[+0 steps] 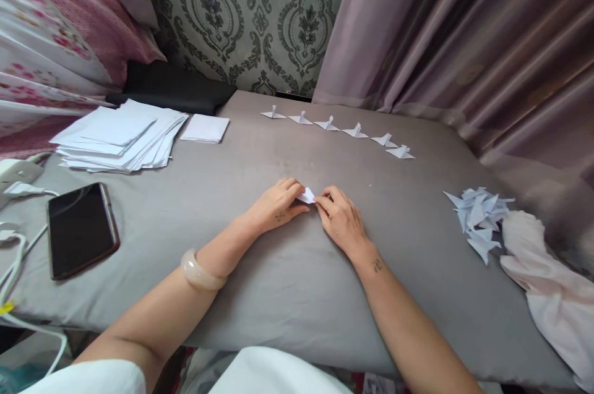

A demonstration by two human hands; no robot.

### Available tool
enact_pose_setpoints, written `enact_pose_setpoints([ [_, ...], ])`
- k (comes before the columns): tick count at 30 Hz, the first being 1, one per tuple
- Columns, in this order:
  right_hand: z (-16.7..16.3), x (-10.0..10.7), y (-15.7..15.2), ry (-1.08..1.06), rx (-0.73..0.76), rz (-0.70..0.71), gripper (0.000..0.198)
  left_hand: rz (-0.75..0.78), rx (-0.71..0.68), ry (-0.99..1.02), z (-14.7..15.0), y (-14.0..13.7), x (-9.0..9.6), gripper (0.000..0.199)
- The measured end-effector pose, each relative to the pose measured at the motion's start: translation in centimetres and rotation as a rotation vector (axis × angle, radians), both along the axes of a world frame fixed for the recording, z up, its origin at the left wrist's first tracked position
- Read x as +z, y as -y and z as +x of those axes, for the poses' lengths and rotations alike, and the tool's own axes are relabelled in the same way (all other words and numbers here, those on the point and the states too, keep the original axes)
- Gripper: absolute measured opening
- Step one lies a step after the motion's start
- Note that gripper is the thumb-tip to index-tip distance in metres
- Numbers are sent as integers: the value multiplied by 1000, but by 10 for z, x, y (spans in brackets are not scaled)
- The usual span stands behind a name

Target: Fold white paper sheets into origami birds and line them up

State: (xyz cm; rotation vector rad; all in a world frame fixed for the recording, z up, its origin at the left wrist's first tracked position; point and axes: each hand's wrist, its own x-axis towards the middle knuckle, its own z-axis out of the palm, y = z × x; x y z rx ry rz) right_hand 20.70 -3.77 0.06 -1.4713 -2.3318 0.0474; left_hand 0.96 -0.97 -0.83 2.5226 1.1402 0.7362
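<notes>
A small folded piece of white paper (306, 195) is held between my two hands over the middle of the grey-covered table. My left hand (281, 203) pinches its left side, fingers on top and thumb below. At its right corner, the thumb and fingertips of my right hand (341, 219) are closed on the paper. Part of the paper is hidden behind the left fingers. Beyond my hands, several folded white paper figures (356, 130) with flat wings and raised middles stand in a slanting row.
Loose white sheets (116, 137) are stacked at the left, beside a smaller paper stack (205, 128). Nearer me lie a phone (82, 230) and white cables (23, 252). At the right, a heap of folded paper pieces (480, 214) touches pale cloth (547, 276). Curtains hang behind.
</notes>
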Motion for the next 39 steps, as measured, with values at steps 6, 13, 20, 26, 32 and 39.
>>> enact_pose_setpoints([
  [6, 4, -2, 5, -73, 1, -61, 19, -75, 54, -82, 3, 3, 4, 14],
  [13, 1, -7, -2, -278, -126, -162, 19, -266, 192, 128, 2, -1, 1, 11],
  [20, -3, -14, -8, -379, -187, -195, 24, -340, 287, 187, 4, 0, 1, 11],
  [26, -8, -11, -6, -337, -257, -221, 20, -389, 328, 172, 7, 3, 5, 15],
  [32, -9, -9, -6, -344, -283, -254, 19, -391, 349, 183, 8, 4, 4, 11],
  [39, -9, -9, -7, -335, -295, -262, 21, -329, 328, 190, 8, 6, -2, 9],
])
